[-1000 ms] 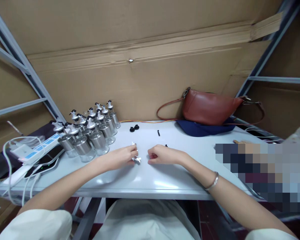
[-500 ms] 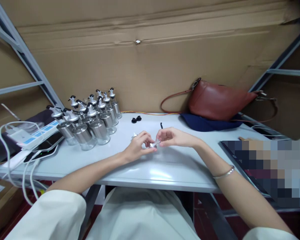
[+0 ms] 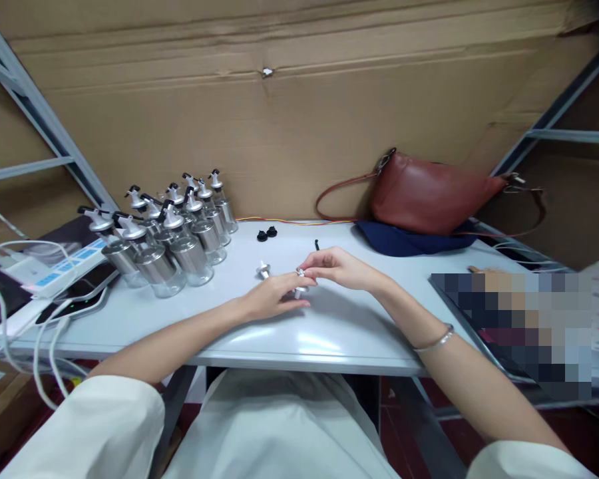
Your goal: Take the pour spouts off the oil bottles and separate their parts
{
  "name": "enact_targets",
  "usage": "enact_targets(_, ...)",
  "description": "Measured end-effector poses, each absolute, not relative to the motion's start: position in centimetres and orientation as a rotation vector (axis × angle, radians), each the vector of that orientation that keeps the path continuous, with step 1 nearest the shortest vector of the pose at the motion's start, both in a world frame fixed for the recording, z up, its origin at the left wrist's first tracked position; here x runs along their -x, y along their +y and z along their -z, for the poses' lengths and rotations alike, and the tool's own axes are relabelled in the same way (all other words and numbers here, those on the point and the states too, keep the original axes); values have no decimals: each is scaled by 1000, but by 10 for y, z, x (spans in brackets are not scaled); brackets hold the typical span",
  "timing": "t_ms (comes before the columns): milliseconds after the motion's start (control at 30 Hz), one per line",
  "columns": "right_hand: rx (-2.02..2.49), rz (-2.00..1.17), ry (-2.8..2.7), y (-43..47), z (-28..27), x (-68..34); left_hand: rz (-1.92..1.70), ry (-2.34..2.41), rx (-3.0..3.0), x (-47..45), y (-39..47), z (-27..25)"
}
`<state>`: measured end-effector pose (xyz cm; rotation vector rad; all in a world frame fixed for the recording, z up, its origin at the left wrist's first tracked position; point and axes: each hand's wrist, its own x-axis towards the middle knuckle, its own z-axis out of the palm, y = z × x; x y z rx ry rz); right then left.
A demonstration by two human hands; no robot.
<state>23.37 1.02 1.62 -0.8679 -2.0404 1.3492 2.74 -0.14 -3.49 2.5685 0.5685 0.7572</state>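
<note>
Over the middle of the table, my left hand [image 3: 272,294] is closed around a silver pourer spout [image 3: 302,291], its fingers hiding part of it. My right hand [image 3: 340,267] pinches the narrow top of the same spout between thumb and fingers. Just left of the hands, a second silver pourer spout [image 3: 263,270] stands on the table. Behind the right hand lies a small black lever-like piece [image 3: 316,245]. Two black stoppers [image 3: 262,235] sit close together farther back.
Several glass-and-steel oil bottles [image 3: 192,258] with pourer tops crowd the table's left side. A power strip [image 3: 70,269] with white cables lies beyond them. A brown bag [image 3: 429,193] rests on dark blue cloth [image 3: 409,243] at the back right. Cardboard [image 3: 259,133] walls the rear.
The spout has turned from lying sideways to more upright, and my right fingers have moved onto its top. My left hand has flattened over it. The second spout shows more fully.
</note>
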Motion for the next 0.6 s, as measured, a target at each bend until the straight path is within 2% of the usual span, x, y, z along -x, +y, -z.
enact_targets(600, 848, -1366, -2072, 9, -17, -235, -748, 511, -2903, -30, 2, 32)
